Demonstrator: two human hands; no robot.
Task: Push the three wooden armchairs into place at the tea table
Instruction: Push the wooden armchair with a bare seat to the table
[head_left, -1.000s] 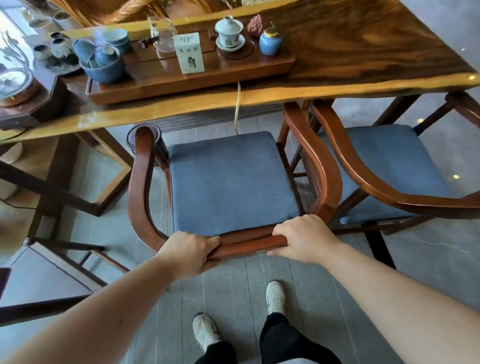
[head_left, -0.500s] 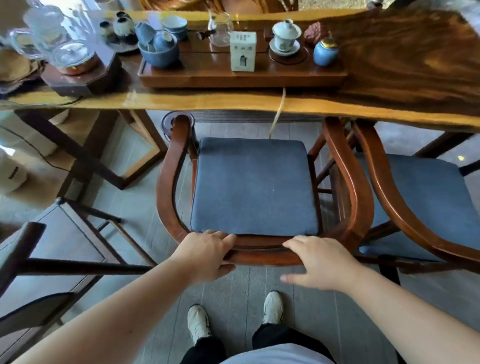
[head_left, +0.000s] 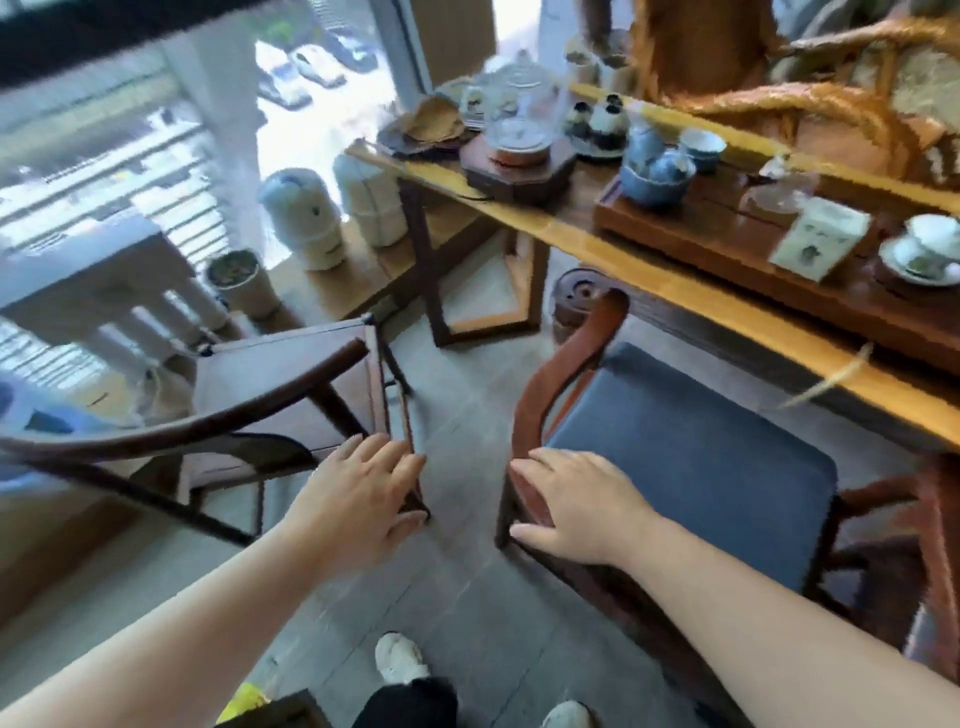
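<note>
Two bare hands and two wooden armchairs are in view, with one tea table (head_left: 613, 249). The left hand (head_left: 358, 499) is spread flat, fingers extended and slightly parted, holding nothing; it lies over the near corner of the dark armchair (head_left: 291, 395), though blur hides whether it touches the wood. The right hand (head_left: 571, 506) is likewise flat and unclenched, palm down on the curved back rail of the reddish armchair (head_left: 540, 410), gripping nothing.

The dark armchair has a bare, flat, square wooden seat and one long, thin, bowed rail; it stands on the grey tiled floor (head_left: 457, 405) well apart from the table's near edge, angled away from it. The reddish armchair has a thick, glossy, curved arm ending in a rounded scroll and one blue-grey fabric cushion (head_left: 691, 457), rectangular with soft corners. Its front is tucked under the table's near edge.

The table is a long slab of polished wood, yellow along its near edge and darker within. On it rest one dark rectangular wooden tray (head_left: 727, 244), one blue ceramic bowl (head_left: 654, 182), one pale box (head_left: 821, 239), one white lidded cup on a saucer (head_left: 930, 249), and one octagonal dark stand (head_left: 519, 166) bearing a glass vessel. Two white shoes (head_left: 400, 660) show at the bottom edge.
</note>
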